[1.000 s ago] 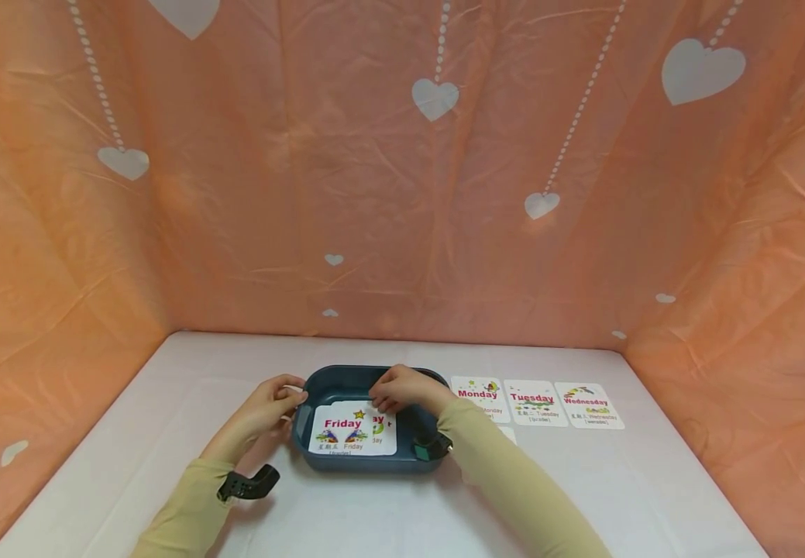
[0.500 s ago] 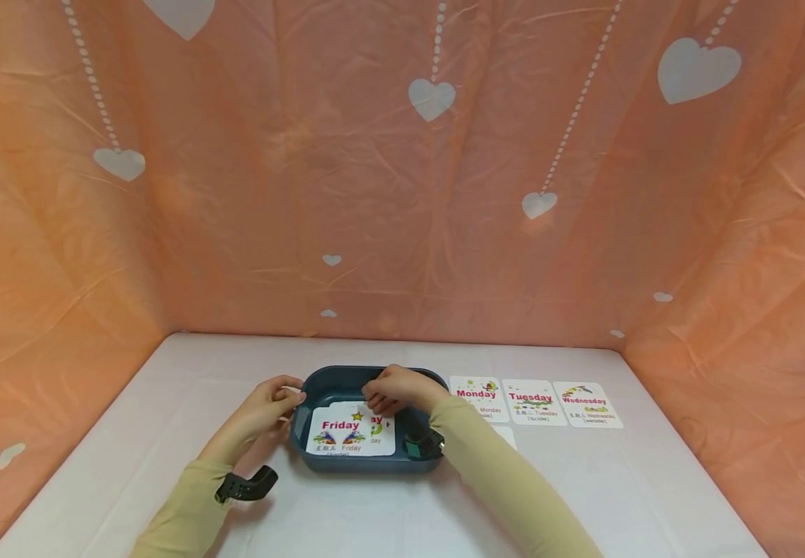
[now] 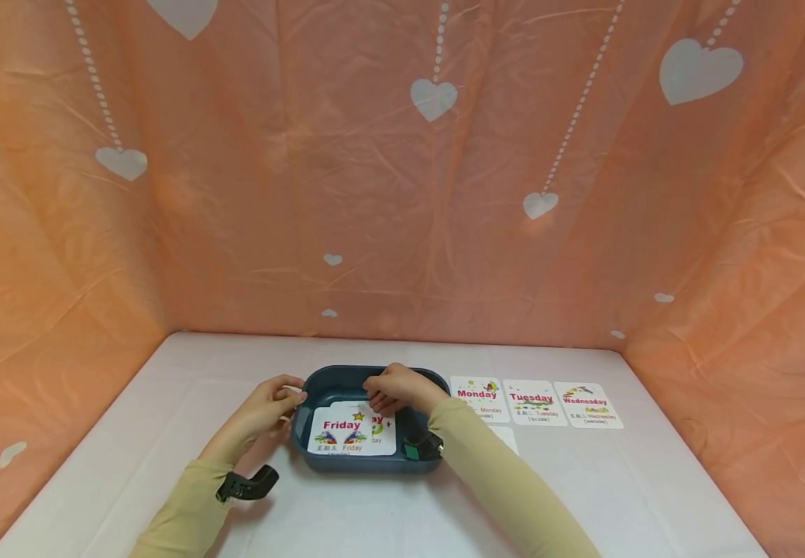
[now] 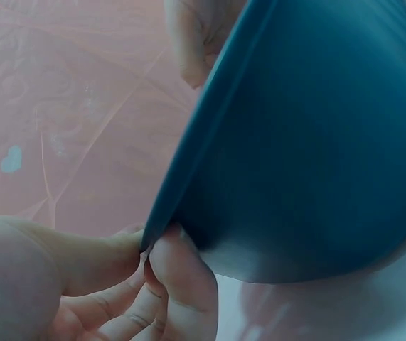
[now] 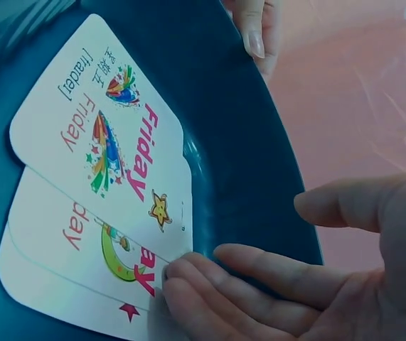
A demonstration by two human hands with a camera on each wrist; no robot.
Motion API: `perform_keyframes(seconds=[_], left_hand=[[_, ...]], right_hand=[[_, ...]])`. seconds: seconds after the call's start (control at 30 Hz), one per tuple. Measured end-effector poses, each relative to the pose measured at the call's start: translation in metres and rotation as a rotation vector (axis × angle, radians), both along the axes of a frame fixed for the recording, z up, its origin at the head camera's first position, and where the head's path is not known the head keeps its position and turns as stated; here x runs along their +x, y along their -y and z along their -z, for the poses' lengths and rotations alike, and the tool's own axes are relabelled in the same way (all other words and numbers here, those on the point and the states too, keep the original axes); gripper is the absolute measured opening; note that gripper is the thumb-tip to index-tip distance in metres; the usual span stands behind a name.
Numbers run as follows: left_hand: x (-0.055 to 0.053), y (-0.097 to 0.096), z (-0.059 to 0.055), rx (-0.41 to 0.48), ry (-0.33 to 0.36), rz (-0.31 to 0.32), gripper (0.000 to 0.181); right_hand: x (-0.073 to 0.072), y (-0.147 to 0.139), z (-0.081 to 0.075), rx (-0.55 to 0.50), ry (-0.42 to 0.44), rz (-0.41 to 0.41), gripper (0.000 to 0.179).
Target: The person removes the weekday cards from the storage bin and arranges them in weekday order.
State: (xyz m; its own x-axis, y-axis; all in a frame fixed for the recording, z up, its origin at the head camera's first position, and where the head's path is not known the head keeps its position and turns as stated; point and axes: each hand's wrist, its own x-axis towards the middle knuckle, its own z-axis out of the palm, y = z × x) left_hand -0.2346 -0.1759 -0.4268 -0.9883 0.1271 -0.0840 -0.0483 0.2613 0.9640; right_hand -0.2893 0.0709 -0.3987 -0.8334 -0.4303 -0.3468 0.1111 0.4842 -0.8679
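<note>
A dark blue plastic basin [image 3: 346,465] stands on the white-covered table. My left hand [image 3: 263,411] pinches its left rim between thumb and index finger, as the left wrist view shows close up. Inside lie white word cards, fanned and overlapping. The Friday card [image 5: 89,135] is on top; beneath it, a card with a green moon [image 5: 75,263] shows only the end of its word. My right hand [image 3: 405,390] reaches into the basin over the cards. Its fingertips [image 5: 181,270] are right at the moon card's edge, with the thumb held apart from the fingers.
To the basin's right, the Monday card [image 3: 475,385], Tuesday card [image 3: 534,411] and Wednesday card [image 3: 590,411] lie in a row. Another white card [image 3: 507,435] sits below Monday, mostly hidden by the right sleeve [image 3: 507,480]. An orange-pink curtain [image 3: 402,232] with hearts encloses the table.
My right hand has shifted slightly left over the cards in the basin. The left hand keeps its hold on the rim, and the cards lie as before.
</note>
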Motion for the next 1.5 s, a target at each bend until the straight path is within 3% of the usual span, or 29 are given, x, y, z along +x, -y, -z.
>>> perform_keyframes(seconds=[0.53,0.8,1.5], left_hand=[[0.001,0.000,-0.001,-0.007,0.005,0.002,0.032],[0.001,0.001,-0.001,-0.004,-0.002,0.001,0.032],[0.001,0.001,0.001,-0.010,0.003,-0.007,0.030]], right_hand=[[-0.002,-0.003,0.007,-0.061,0.083,0.029,0.035],[-0.002,0.002,0.009,0.082,-0.065,-0.017,0.015],[-0.008,0.002,0.010,0.180,-0.067,-0.103,0.008]])
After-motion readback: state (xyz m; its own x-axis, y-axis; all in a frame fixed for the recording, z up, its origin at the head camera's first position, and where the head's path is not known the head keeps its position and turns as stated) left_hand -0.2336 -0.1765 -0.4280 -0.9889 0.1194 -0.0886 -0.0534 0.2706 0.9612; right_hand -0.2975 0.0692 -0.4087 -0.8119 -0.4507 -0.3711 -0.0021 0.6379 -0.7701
